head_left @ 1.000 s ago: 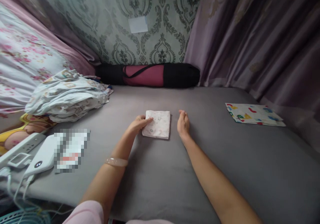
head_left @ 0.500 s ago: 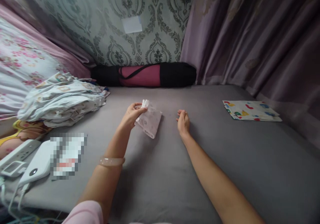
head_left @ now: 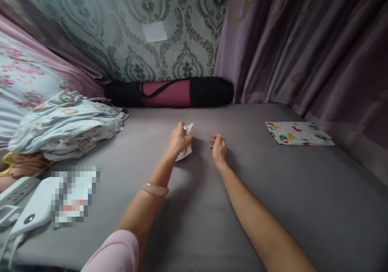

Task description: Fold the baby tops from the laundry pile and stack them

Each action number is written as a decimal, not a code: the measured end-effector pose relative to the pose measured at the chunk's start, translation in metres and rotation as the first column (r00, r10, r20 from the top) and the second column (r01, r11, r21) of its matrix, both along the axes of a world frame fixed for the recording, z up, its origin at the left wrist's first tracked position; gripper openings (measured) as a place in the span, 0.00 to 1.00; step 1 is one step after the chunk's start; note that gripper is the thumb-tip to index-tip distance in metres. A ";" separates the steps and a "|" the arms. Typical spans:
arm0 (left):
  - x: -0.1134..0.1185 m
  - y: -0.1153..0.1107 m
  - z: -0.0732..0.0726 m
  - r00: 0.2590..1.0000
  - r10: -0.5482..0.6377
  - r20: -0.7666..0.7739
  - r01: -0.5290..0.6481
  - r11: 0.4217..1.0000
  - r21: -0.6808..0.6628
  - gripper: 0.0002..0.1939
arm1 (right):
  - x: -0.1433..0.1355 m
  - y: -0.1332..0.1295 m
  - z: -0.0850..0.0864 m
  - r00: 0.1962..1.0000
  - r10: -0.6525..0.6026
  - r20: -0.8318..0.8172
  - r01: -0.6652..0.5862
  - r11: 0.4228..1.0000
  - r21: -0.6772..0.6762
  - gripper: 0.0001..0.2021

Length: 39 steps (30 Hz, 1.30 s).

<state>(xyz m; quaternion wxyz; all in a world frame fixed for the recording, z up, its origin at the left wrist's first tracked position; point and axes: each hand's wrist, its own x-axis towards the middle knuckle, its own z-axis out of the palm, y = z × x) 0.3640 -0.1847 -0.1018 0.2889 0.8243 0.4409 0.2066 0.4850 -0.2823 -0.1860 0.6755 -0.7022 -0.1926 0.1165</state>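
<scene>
My left hand (head_left: 179, 139) is closed around a small folded pale pink cloth (head_left: 184, 154), held just over the grey sheet (head_left: 194, 207). Most of the cloth is hidden behind my fingers; its white-looking upper folds stick out at the top and a lower corner shows beneath. A short way to the right, my right hand (head_left: 219, 150) hovers with loosely bent fingers, palm turned toward the left, and nothing in it that I can see. The two hands do not touch.
Crumpled light clothes (head_left: 69, 122) lie in a heap at left, near a white power bank (head_left: 36, 207), a power strip (head_left: 18, 189) and a blurred packet (head_left: 75, 199). A folded patterned cloth (head_left: 300, 133) lies at right. Along the wall rests a black-and-pink roll bag (head_left: 166, 93).
My left hand has moved right with the pink cloth and turned, so the cloth now faces edge-on and is mostly covered. My right hand stays nearly in place. The view has shifted slightly.
</scene>
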 end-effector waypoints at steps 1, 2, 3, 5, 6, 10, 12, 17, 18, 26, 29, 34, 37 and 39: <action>0.006 -0.004 -0.005 1.000 0.000 0.000 0.000 1.000 -0.009 0.27 | 0.000 0.000 0.000 1.000 -0.001 0.002 0.001 1.000 -0.001 0.25; 0.010 -0.006 -0.009 1.000 0.003 -0.003 -0.003 1.000 -0.010 0.27 | 0.000 0.000 0.000 1.000 -0.003 0.003 0.003 1.000 -0.004 0.25; 0.014 -0.009 -0.012 1.000 0.006 -0.008 -0.006 1.000 -0.008 0.28 | 0.000 0.000 0.000 1.000 -0.006 0.005 0.006 1.000 -0.008 0.25; 0.017 -0.011 -0.016 1.000 -0.011 0.001 0.011 1.000 -0.025 0.28 | 0.000 -0.001 0.001 1.000 -0.005 0.009 0.005 1.000 -0.017 0.25; 0.018 -0.011 -0.017 0.999 -0.025 0.027 0.026 0.999 -0.046 0.29 | -0.001 -0.001 0.001 1.000 -0.002 0.010 0.002 1.000 -0.022 0.25; 0.015 -0.004 -0.013 0.979 -0.031 0.200 0.036 0.999 -0.025 0.20 | -0.001 -0.001 0.002 1.000 0.015 0.013 -0.015 0.999 -0.037 0.26; 0.013 0.000 -0.011 0.973 -0.040 0.225 0.028 0.998 0.057 0.16 | -0.001 -0.001 0.002 1.000 0.015 0.010 -0.015 0.999 -0.035 0.26; 0.015 -0.007 -0.020 0.981 -0.190 -0.039 0.194 0.938 0.288 0.20 | -0.001 0.000 0.002 1.000 -0.012 0.019 0.012 1.000 -0.009 0.26; 0.017 -0.011 -0.025 0.973 -0.199 -0.116 0.226 0.918 0.327 0.22 | -0.001 0.000 0.002 1.000 -0.016 0.021 0.016 1.000 -0.004 0.26; 0.043 -0.030 -0.069 0.888 -0.196 -0.415 0.341 0.888 0.309 0.35 | -0.001 0.000 0.004 1.000 -0.008 0.020 0.008 1.000 0.028 0.26; 0.046 -0.028 -0.072 0.885 -0.189 -0.426 0.340 0.887 0.312 0.35 | -0.001 0.001 0.004 1.000 -0.003 0.015 0.002 1.000 0.027 0.27; 0.044 -0.024 -0.065 0.905 -0.248 -0.347 0.334 0.917 0.216 0.35 | -0.003 0.000 0.005 1.000 0.019 0.011 -0.019 0.999 0.034 0.27; 0.035 -0.016 -0.055 0.937 -0.278 -0.212 0.313 0.937 0.153 0.32 | -0.004 -0.002 0.007 1.000 0.018 -0.003 -0.018 0.999 0.040 0.27; 0.024 -0.006 -0.048 0.955 -0.262 -0.139 0.281 0.949 0.143 0.30 | -0.005 -0.002 0.008 1.000 0.008 -0.009 -0.008 0.999 0.035 0.26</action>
